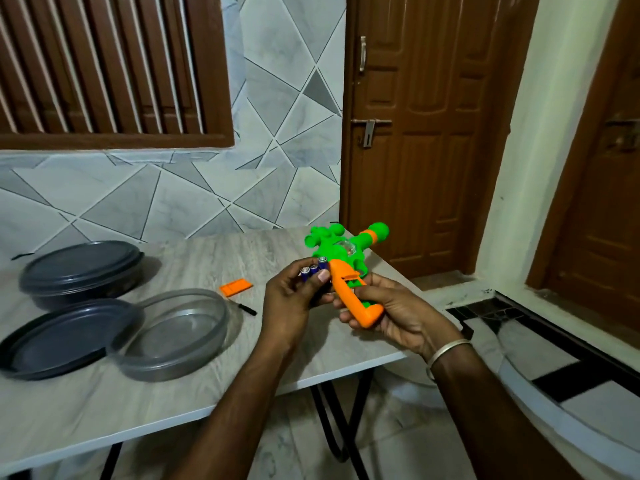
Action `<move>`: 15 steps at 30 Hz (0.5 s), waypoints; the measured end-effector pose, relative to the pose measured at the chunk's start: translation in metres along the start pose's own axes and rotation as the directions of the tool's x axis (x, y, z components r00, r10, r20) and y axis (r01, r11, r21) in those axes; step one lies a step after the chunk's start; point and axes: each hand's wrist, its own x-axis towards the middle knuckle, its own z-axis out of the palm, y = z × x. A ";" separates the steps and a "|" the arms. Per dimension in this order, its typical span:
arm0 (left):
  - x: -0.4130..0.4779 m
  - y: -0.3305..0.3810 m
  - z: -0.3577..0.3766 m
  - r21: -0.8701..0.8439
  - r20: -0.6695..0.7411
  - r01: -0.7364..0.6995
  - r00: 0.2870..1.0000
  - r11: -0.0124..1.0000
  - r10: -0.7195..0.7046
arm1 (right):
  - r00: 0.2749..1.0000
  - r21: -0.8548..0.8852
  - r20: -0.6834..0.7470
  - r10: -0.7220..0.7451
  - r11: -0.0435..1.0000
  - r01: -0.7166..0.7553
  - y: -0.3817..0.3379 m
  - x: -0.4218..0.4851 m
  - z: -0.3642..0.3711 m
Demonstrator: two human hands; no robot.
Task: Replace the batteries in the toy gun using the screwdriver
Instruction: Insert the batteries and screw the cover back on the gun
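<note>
A green and orange toy gun [346, 252] is held above the table's right corner, muzzle pointing away. My right hand [384, 311] grips its orange handle from below. My left hand [294, 299] holds three blue batteries [313, 270] upright, right beside the handle. An orange battery cover [236, 287] lies flat on the table to the left of my hands. The screwdriver [246, 309] lies on the table just in front of the cover; only its dark part shows clearly.
On the grey table [194, 386] at the left stand a closed dark container [81, 271], a loose dark lid [65, 337] and an open clear bowl [173, 332]. The table's right edge drops off under my right wrist. A brown door [426, 133] stands behind.
</note>
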 end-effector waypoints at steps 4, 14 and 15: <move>0.000 -0.005 -0.006 -0.004 -0.017 -0.020 1.000 1.000 0.019 | 0.997 -0.026 -0.054 -0.048 0.999 0.047 0.007 0.005 0.008; 0.007 0.000 -0.018 0.086 -0.089 -0.106 0.990 0.991 0.114 | 0.990 -0.009 0.073 -0.124 0.992 0.125 0.015 0.007 0.017; 0.007 -0.001 -0.021 0.090 -0.116 -0.093 0.988 0.992 0.103 | 0.990 0.005 0.050 -0.130 0.992 0.130 0.018 0.008 0.017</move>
